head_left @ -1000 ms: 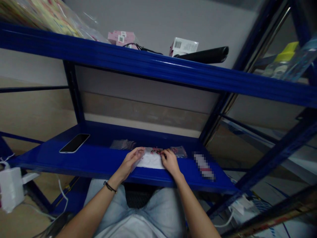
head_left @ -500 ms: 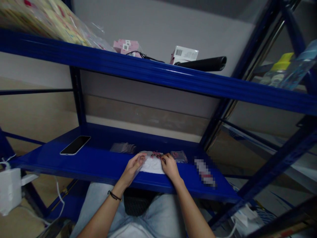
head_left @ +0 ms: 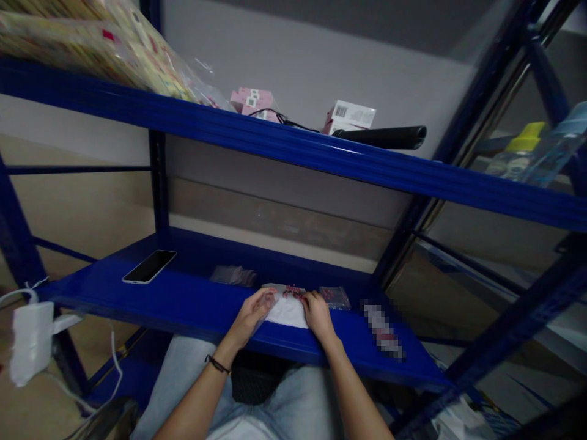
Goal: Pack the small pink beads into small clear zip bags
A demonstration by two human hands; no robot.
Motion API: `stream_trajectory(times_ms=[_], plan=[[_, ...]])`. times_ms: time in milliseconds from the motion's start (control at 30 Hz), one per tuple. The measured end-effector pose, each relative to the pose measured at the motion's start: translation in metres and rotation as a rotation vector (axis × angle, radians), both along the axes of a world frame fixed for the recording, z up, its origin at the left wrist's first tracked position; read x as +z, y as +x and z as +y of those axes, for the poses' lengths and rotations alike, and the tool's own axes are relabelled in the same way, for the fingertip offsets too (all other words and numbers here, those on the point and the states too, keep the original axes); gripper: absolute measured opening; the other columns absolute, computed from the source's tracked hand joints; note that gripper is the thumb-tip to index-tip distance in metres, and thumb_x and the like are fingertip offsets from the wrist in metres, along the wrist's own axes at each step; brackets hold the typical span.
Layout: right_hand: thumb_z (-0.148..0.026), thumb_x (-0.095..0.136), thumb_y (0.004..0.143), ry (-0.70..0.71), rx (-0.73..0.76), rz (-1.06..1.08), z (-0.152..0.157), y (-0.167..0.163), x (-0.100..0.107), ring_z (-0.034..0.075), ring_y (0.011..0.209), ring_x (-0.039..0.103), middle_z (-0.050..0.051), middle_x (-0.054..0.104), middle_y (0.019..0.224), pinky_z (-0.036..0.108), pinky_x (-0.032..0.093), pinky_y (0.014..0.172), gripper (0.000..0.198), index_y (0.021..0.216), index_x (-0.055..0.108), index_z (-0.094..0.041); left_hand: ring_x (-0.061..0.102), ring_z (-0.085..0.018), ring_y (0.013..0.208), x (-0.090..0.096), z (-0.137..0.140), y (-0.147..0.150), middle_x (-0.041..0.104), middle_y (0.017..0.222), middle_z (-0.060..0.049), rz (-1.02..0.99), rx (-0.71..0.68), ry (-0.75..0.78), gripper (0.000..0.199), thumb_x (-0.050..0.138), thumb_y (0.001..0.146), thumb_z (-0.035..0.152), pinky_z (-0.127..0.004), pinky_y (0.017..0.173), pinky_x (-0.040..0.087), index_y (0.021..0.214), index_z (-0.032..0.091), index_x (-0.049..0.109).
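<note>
A white cloth or paper sheet (head_left: 285,311) lies near the shelf's front edge, with a small heap of red and dark bead-like pieces (head_left: 293,292) on its far part. At the sheet's left side, my left hand (head_left: 251,313) is curled round what looks like a small clear plastic bag (head_left: 269,298). My right hand (head_left: 318,315) rests at the sheet's right edge, its fingertips pinched together beside the red pieces; anything between them is too small to make out. Just right of that hand lies a clear bag with red pieces inside (head_left: 335,298).
Several flat clear bags (head_left: 233,275) lie left of the sheet, and a phone (head_left: 150,267) farther left. A blurred-out item (head_left: 383,330) is at the right. Above runs the blue upper shelf beam (head_left: 293,142), carrying boxes (head_left: 351,115) and a black tube-like object (head_left: 389,137).
The whole view has shifted slightly, so things appear a little lower and more to the right. Both hands keep nearly the same places at the sheet.
</note>
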State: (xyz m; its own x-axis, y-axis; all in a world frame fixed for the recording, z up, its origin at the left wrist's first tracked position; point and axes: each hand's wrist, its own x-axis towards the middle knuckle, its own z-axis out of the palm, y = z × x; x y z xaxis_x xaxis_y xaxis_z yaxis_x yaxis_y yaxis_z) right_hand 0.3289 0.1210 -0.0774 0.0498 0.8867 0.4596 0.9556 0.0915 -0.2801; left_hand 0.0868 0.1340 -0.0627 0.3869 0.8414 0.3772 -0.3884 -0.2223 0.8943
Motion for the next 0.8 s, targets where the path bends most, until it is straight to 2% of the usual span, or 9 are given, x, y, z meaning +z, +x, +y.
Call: stream_trajectory(times_ms=[133,267,367,433,467,533,600,667,800], plan=[[-0.022,0.046,0.095,0.090,0.095,0.173,-0.005,-0.006,0.019,0.022,0.090,0.060,0.009,0.065,0.091,0.032,0.046,0.084,0.022,0.088,0.067,-0.017,0.058,-0.028,0.107,0.000,0.000,0.000,0.067,0.112,-0.010,0.015,0.010,0.037,0.046,0.069,0.084,0.049,-0.032,0.093,0.041,0.116,0.016,0.067],[-0.035,0.051,0.096,0.118,0.275,0.477,-0.017,-0.037,0.060,0.018,0.078,0.060,0.005,0.066,0.088,0.028,0.047,0.072,0.023,0.091,0.066,-0.019,0.058,-0.027,0.105,-0.001,0.003,0.003,0.067,0.111,-0.010,0.076,0.011,0.036,0.045,0.070,0.084,0.045,-0.032,0.092,0.042,0.119,0.017,0.066],[-0.036,0.053,0.095,0.083,0.445,0.491,-0.028,-0.065,0.088,0.017,0.083,0.061,0.004,0.067,0.090,0.027,0.048,0.076,0.023,0.092,0.069,-0.020,0.059,-0.027,0.105,0.002,0.003,0.005,0.067,0.112,-0.010,0.072,-0.009,0.047,0.047,0.072,0.082,0.045,-0.034,0.093,0.043,0.119,0.017,0.066],[-0.034,0.053,0.096,0.057,0.522,0.441,-0.029,-0.070,0.097,0.017,0.090,0.062,0.005,0.069,0.095,0.029,0.047,0.083,0.023,0.095,0.072,-0.021,0.059,-0.028,0.107,0.004,0.003,0.005,0.067,0.113,-0.010,0.057,-0.032,0.048,0.048,0.072,0.082,0.046,-0.034,0.094,0.043,0.119,0.017,0.066],[-0.034,0.052,0.096,0.060,0.517,0.437,-0.028,-0.067,0.097,0.018,0.093,0.062,0.006,0.070,0.098,0.029,0.047,0.085,0.024,0.098,0.073,-0.021,0.059,-0.028,0.107,0.005,0.002,0.005,0.067,0.113,-0.010,0.051,-0.034,0.029,0.047,0.073,0.082,0.046,-0.034,0.093,0.043,0.118,0.017,0.067],[-0.033,0.049,0.096,0.109,0.389,0.479,-0.020,-0.049,0.089,0.019,0.093,0.064,0.007,0.070,0.101,0.030,0.049,0.084,0.027,0.104,0.072,-0.020,0.060,-0.027,0.105,0.005,0.001,0.004,0.068,0.111,-0.010,0.040,-0.022,-0.037,0.045,0.073,0.082,0.047,-0.032,0.090,0.043,0.116,0.017,0.068],[-0.030,0.047,0.094,0.136,0.197,0.499,-0.009,-0.025,0.072,0.020,0.089,0.065,0.008,0.071,0.101,0.031,0.050,0.081,0.029,0.106,0.070,-0.018,0.060,-0.025,0.101,0.003,0.001,0.003,0.069,0.107,-0.009,0.004,-0.015,-0.102,0.043,0.072,0.082,0.048,-0.029,0.087,0.043,0.113,0.017,0.069],[-0.023,0.046,0.091,0.081,0.081,0.407,0.000,-0.004,0.052,0.020,0.089,0.065,0.008,0.072,0.099,0.031,0.049,0.081,0.028,0.104,0.070,-0.016,0.061,-0.023,0.097,0.000,0.003,0.002,0.068,0.106,-0.009,-0.059,-0.029,-0.147,0.042,0.071,0.083,0.048,-0.028,0.084,0.044,0.111,0.017,0.069],[-0.012,0.047,0.087,0.018,0.044,0.177,0.004,0.010,0.022,0.020,0.094,0.064,0.008,0.071,0.097,0.028,0.045,0.087,0.026,0.096,0.071,-0.017,0.061,-0.022,0.094,-0.008,0.008,0.004,0.067,0.110,-0.011,-0.170,-0.057,-0.224,0.043,0.072,0.083,0.048,-0.028,0.081,0.046,0.111,0.016,0.069]])
